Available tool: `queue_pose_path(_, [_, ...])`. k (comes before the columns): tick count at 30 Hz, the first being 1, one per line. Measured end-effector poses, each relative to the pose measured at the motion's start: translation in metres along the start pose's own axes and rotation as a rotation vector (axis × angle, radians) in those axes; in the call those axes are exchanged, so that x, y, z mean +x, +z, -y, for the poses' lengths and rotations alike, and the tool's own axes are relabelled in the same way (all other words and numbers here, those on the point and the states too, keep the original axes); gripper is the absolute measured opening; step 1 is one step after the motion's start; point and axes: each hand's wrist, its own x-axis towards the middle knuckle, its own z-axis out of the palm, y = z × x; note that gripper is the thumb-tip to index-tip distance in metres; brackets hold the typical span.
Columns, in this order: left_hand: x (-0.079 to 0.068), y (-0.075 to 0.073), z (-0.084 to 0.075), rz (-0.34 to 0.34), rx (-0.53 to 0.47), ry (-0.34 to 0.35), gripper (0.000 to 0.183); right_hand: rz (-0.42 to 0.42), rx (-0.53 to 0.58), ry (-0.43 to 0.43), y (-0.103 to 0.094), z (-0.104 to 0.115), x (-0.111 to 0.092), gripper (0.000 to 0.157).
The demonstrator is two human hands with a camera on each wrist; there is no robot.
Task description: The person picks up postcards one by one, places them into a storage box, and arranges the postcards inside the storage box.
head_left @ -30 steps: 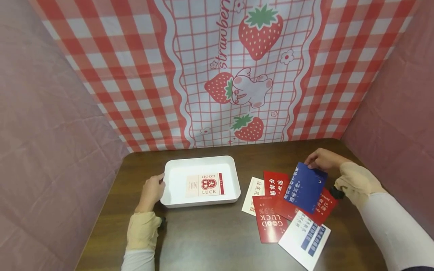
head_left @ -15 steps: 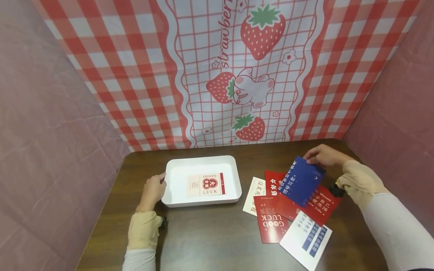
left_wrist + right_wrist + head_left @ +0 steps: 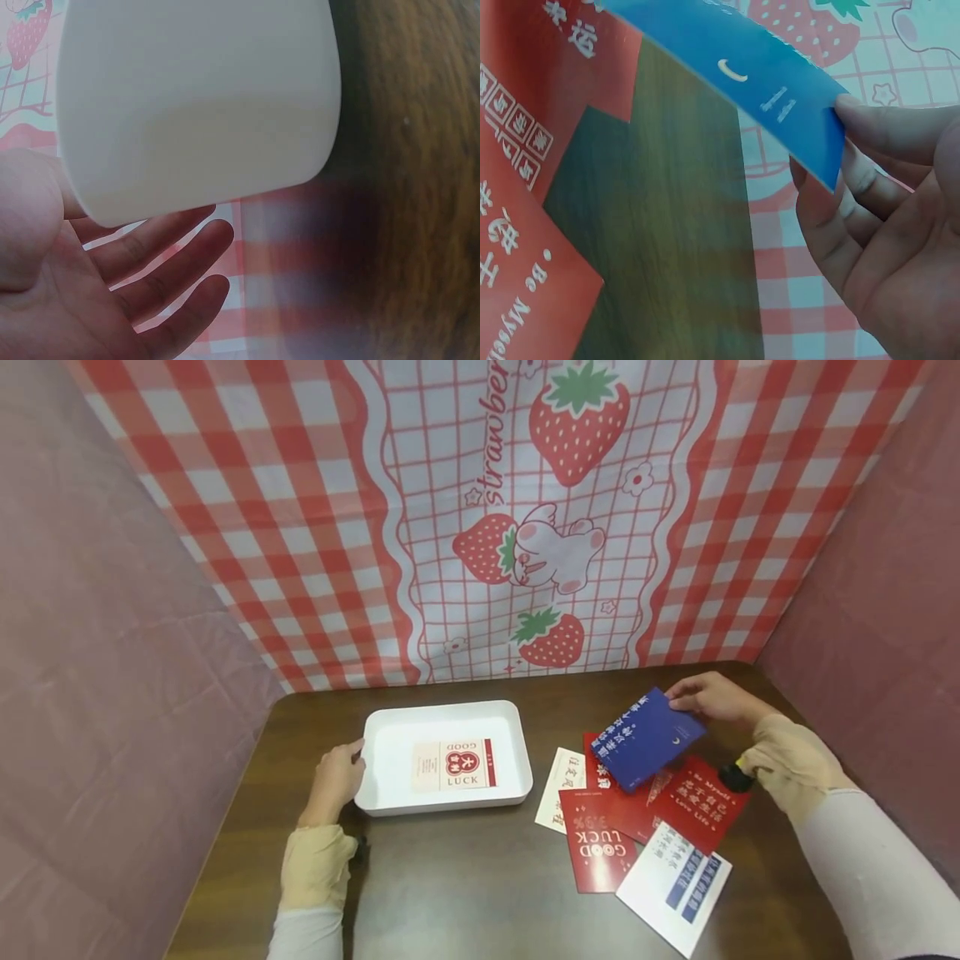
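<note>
My left hand (image 3: pixel 336 783) is at the left end of a white tray (image 3: pixel 521 747). In the left wrist view the thumb and index finger meet the tray's rim, their tips partly hidden, while the other fingers extend loosely. A cream and red card (image 3: pixel 457 764) marked "GOOD LUCK" lies in the tray. With thumb and fingers my right hand (image 3: pixel 720 697) pinches the corner of a blue card (image 3: pixel 645 739) with white characters and a small moon. That card is tilted above a group of cards, as the right wrist view (image 3: pixel 780 105) also shows.
Below and beside the blue card lie red cards (image 3: pixel 697 806), a red "GOOD LUCK" card (image 3: pixel 600 852), a cream card (image 3: pixel 555 793) and a white card with blue bands (image 3: pixel 675 889), partly overlapping. They rest on a brown table (image 3: pixel 450 893). A checked strawberry cloth (image 3: pixel 337 568) hangs behind.
My right hand has lifted the blue card and moved it left and back, turning it and uncovering more of the red card below. My left hand stays at the tray.
</note>
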Motion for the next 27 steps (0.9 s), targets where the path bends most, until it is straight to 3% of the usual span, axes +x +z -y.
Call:
queue_pose_path(9, [0.0,0.0,0.001,0.005,0.002,0.0,0.044,-0.05,0.22,-0.013,0.007,-0.005,0.001,0.042])
queue_pose_path(15, [0.001,-0.001,0.003,-0.025,0.009,0.026,0.044,-0.08,0.409,0.0,0.009,0.0,0.003,0.008])
queue_pose_path(27, [0.0,0.0,0.001,-0.031,0.005,0.033,0.045,-0.099,0.553,0.007,0.025,0.003,0.006,0.018])
